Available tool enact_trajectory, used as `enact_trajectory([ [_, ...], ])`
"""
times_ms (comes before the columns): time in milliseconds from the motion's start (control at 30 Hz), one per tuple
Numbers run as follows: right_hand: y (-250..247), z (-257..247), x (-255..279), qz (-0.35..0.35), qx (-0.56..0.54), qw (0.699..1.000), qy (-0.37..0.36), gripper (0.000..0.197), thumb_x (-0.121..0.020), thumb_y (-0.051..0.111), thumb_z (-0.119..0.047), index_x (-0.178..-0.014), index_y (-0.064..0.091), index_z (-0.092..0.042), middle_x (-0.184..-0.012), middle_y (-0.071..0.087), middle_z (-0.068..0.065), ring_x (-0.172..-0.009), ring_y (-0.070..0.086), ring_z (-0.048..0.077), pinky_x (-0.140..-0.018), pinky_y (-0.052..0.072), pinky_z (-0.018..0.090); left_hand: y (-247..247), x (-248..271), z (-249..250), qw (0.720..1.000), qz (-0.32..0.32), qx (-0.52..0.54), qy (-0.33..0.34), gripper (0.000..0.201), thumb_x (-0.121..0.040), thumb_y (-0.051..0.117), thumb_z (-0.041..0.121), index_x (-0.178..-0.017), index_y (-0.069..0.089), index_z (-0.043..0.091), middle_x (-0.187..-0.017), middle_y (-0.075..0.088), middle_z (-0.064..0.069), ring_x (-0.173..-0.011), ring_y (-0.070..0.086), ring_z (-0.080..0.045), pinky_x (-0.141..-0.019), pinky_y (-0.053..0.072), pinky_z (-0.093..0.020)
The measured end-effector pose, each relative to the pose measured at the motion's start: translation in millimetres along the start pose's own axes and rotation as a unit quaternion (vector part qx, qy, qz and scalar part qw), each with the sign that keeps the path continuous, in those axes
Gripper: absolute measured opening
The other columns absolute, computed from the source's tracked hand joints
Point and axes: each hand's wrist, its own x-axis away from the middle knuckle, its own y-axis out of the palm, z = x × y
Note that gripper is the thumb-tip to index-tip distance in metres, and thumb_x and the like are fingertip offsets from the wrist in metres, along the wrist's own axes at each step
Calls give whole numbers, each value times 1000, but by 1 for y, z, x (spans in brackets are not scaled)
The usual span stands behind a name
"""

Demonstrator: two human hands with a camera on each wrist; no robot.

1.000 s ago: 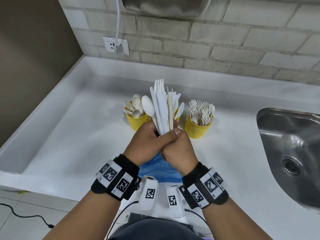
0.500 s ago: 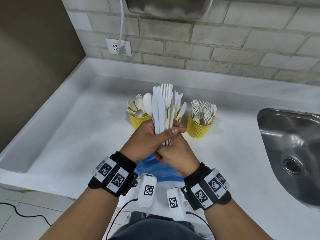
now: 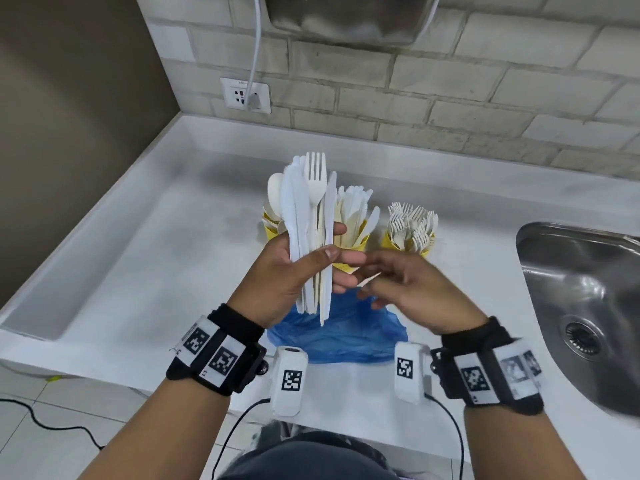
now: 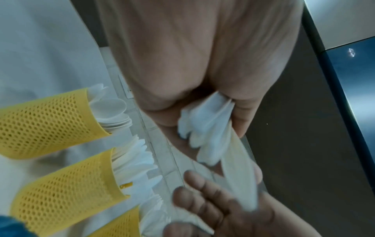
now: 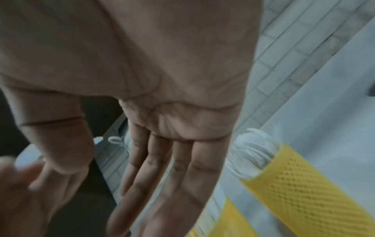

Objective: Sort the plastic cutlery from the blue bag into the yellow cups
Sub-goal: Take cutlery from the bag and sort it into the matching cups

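Left hand: the left hand [image 3: 294, 271] grips a bundle of cutlery [image 3: 310, 233] by the handles, thumb pressed across the front and fingers [image 3: 341, 228] wrapped behind it.
Bundle axis: upright, heads up and handle ends pointing down toward the blue bag [image 3: 341, 336]; a fork [image 3: 314, 181] sits foremost, with knives either side and a spoon at the left edge.
Right hand: the right hand [image 3: 412, 289] holds nothing that I can make out; its fingers [image 3: 372, 261] are loosely spread, just right of the bundle's handles. It is blurred in the head view.
Key relation: the bundle lies directly left of the right fingers, level with them, so the free hand is the nearer one to pick a piece out.
Cups: three yellow cups stand on the tabletop [image 3: 173, 271] beyond the hands: spoon cup [image 3: 268, 228] behind the bundle, knife cup [image 3: 353, 242] in the middle, fork cup [image 3: 408, 245] on the right.
Likely next step: pull the fork and carry it forward and right to the fork cup.
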Motion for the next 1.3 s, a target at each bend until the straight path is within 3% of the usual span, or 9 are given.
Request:
enact_trajectory([
  [167,-4,-27,0,110,-101,987,-57,27,-84,59,-23,-105,75,-17,-95,76,9,-80,69,20,-68,55,38,12,3,2,1000,-15,20,-12,24,-101,52,15,-123,59,14,-105,79,-12,-74,76,-25,-64,63,-32],
  [333,7,-40,-3,131,-161,975,-77,18,-98,59,-18,-100,75,-9,-86,69,14,-70,60,20,-63,49,36,17,2,2,997,-19,58,-38,31,-90,59,21,-117,61,6,-103,78,-16,-73,77,-26,-59,61,-30],
  [500,5,-40,-3,181,-158,965,-105,12,-92,67,-20,-89,75,-11,-78,67,10,-69,59,25,-64,52,39,19,3,0,997,-20,51,-45,30,-90,61,21,-117,64,8,-107,77,-16,-75,77,-25,-62,63,-30],
  [633,6,-43,-4,201,-156,960,-117,14,-93,73,-14,-94,71,0,-74,67,9,-65,62,22,-61,53,37,21,4,-2,998,-18,35,-41,28,-92,61,20,-118,67,14,-106,78,-14,-79,77,-25,-66,63,-31],
  [767,8,-43,-4,231,-143,954,-126,6,-93,71,-6,-89,69,-1,-72,65,10,-63,61,19,-60,56,37,21,5,-3,999,-17,30,-38,29,-94,61,20,-123,65,15,-110,77,-14,-83,77,-27,-69,64,-33],
  [1000,4,-40,-2,260,-183,939,-128,9,-96,63,-2,-88,67,-4,-71,66,10,-62,60,22,-60,54,37,19,8,-4,998,-14,45,-50,30,-96,59,17,-125,64,10,-111,77,-14,-86,77,-28,-70,64,-33],
  [1100,0,-41,1,295,-240,916,-129,7,-99,55,-1,-95,60,0,-71,63,10,-60,60,22,-57,53,34,19,10,-4,997,-23,47,-48,31,-94,61,18,-123,64,6,-111,76,-17,-83,77,-28,-68,62,-32],
  [1233,-18,-49,7,353,-382,838,-161,17,-102,42,-1,-91,50,-12,-76,62,15,-62,63,29,-61,53,35,18,12,-3,998,-24,38,-46,28,-92,62,19,-119,65,8,-109,77,-14,-79,77,-25,-65,62,-30],
  [1300,-25,-50,10,381,-379,822,-188,18,-102,41,-2,-91,47,-16,-72,59,12,-55,58,26,-55,49,32,18,12,-3,998,-20,40,-43,29,-91,63,19,-118,66,9,-107,77,-11,-78,76,-24,-64,62,-29],
])
